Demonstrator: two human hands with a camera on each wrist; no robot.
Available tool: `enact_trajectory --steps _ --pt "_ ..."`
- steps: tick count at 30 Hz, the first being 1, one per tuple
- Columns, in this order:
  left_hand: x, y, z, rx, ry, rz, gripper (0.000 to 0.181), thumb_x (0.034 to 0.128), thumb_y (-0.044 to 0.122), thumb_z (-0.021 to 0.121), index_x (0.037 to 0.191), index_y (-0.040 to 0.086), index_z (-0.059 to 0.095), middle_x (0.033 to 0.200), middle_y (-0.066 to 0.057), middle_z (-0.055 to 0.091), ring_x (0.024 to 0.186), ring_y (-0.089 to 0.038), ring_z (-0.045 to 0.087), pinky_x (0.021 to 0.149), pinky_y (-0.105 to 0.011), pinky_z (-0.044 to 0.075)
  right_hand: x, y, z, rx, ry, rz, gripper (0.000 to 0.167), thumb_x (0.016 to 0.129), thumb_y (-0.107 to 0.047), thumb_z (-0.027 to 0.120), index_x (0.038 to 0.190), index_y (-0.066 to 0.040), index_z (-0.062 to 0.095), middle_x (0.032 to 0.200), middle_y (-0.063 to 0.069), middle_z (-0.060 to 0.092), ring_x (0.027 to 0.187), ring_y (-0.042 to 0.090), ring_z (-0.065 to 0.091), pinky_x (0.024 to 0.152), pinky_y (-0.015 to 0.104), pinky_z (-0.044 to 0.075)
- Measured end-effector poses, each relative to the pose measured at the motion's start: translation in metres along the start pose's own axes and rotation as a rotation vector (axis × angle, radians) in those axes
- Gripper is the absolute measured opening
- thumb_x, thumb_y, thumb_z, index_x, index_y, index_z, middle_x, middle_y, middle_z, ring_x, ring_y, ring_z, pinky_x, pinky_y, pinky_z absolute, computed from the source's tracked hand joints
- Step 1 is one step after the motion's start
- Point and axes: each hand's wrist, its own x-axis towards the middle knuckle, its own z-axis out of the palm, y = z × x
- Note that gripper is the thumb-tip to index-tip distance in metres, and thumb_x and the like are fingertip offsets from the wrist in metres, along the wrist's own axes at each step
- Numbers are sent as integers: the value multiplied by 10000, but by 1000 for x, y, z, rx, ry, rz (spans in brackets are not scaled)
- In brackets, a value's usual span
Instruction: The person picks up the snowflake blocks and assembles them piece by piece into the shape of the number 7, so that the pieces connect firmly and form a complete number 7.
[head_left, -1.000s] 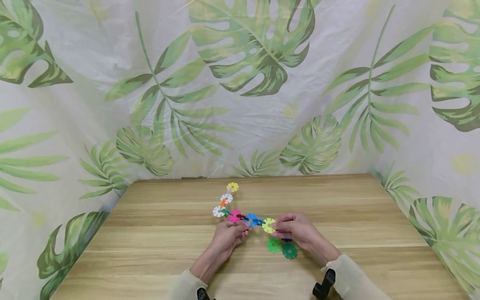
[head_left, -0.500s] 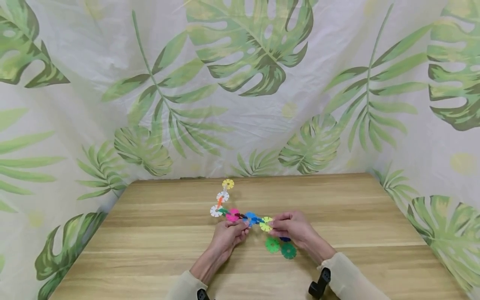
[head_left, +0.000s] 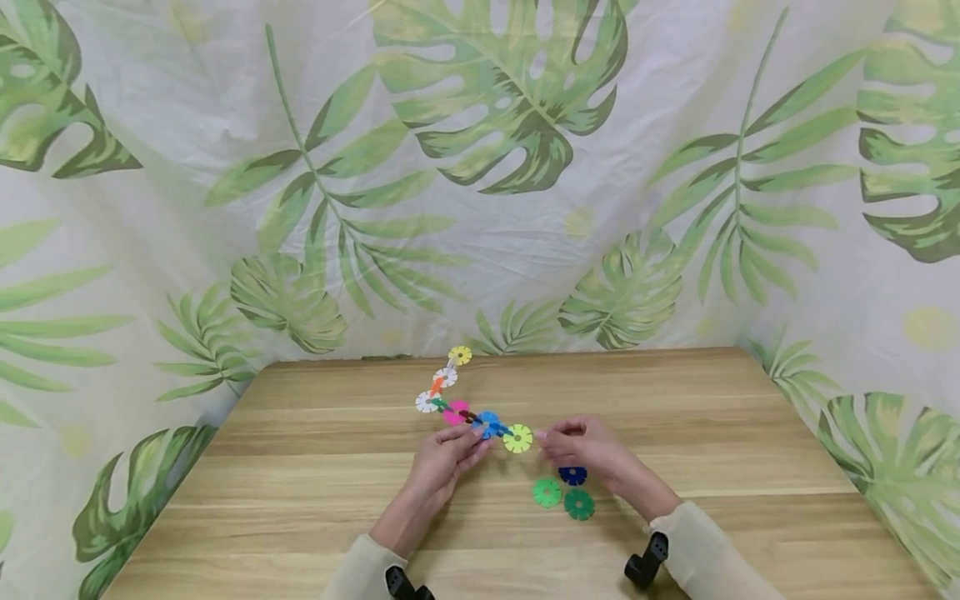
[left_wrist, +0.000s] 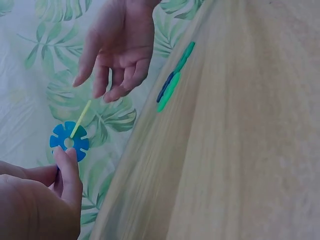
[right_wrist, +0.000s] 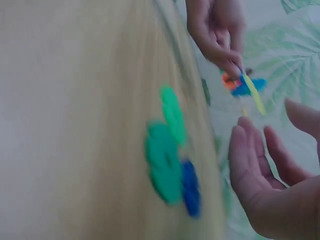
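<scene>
A zigzag chain of slotted plastic snowflake discs hangs above the table. My left hand [head_left: 441,468] pinches it near a light-blue disc [head_left: 491,422] between thumb and fingers. At the chain's right end is a yellow-green disc [head_left: 517,439]. Leftward come a pink disc [head_left: 455,412], a white disc [head_left: 427,402], an orange disc [head_left: 437,387], another white disc [head_left: 447,377] and a yellow disc [head_left: 461,356] at the far tip. My right hand [head_left: 596,457] is just right of the yellow-green disc, apart from it. In the right wrist view its fingers [right_wrist: 245,155] are loosely bent around nothing.
Three loose discs lie on the wooden table [head_left: 300,483] below my right hand: a light-green disc [head_left: 547,492], a dark-green disc [head_left: 579,504] and a dark-blue disc [head_left: 573,475]. A leaf-print cloth [head_left: 510,250] hangs behind the table's far edge.
My right hand has let go of the yellow-green disc. My left hand has carried the chain left and slightly upward, opening a gap, and the dark-blue disc shows more fully.
</scene>
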Motion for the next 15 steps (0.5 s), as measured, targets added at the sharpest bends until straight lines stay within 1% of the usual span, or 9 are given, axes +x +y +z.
enact_trajectory --steps 2,4,6,7,8,11,12,13,15 --pt "2 1 -2 -18 14 6 329 1028 3 631 1322 -142 601 1008 -73 764 924 -135 786 862 -213 636 0 -6 -6 -172 40 -50 317 960 -217 780 1107 57 715 1002 154 777 893 238 763 840 380 662" --pt "3 2 -4 -33 19 15 330 1022 -15 630 1319 -155 594 1008 -82 758 922 -150 788 866 -223 638 0 -10 -12 -360 80 -100 268 926 -191 813 1058 30 739 979 127 759 869 203 722 806 347 642" --pt "4 2 -4 -45 25 12 288 1010 -22 644 1272 -138 620 1005 -87 764 926 -166 792 869 -235 641 1 -11 -16 -534 107 -134 258 875 -172 858 1027 6 750 963 104 751 858 168 670 774 323 600" --pt "4 2 -4 -52 28 10 250 1002 -26 654 1233 -122 640 1002 -90 768 926 -174 794 869 -241 642 1 -10 -17 -607 106 -143 264 852 -162 876 1020 -1 751 965 99 754 857 162 658 769 322 578" --pt "4 2 -4 -59 30 9 203 993 -30 666 1181 -104 659 997 -93 770 926 -180 795 871 -245 643 2 -9 -19 -657 102 -137 286 827 -162 896 1020 -10 751 976 89 750 871 160 643 781 324 562" --pt "4 1 -4 -81 41 2 75 971 -47 684 1046 -45 680 970 -99 777 905 -190 797 867 -256 647 4 -3 -21 -730 55 -94 348 775 -168 939 1032 -34 746 1003 72 741 899 169 626 817 357 554" --pt "4 0 -4 -90 46 0 61 964 -58 686 1021 -36 681 959 -101 777 893 -191 796 863 -256 648 5 -1 -21 -742 43 -81 356 764 -166 947 1031 -43 747 1005 63 737 904 168 621 826 361 553" --pt "4 0 -4 -95 50 0 63 959 -65 687 1012 -31 678 955 -101 777 883 -188 795 861 -255 649 5 1 -21 -745 34 -78 356 758 -158 950 1025 -42 746 997 59 732 900 170 621 825 367 556" --pt "5 0 -4 -101 54 1 90 958 -73 682 1044 -50 671 950 -103 774 875 -187 793 861 -256 649 6 3 -21 -740 35 -74 332 752 -132 949 998 -40 745 956 50 723 871 167 617 804 361 553"
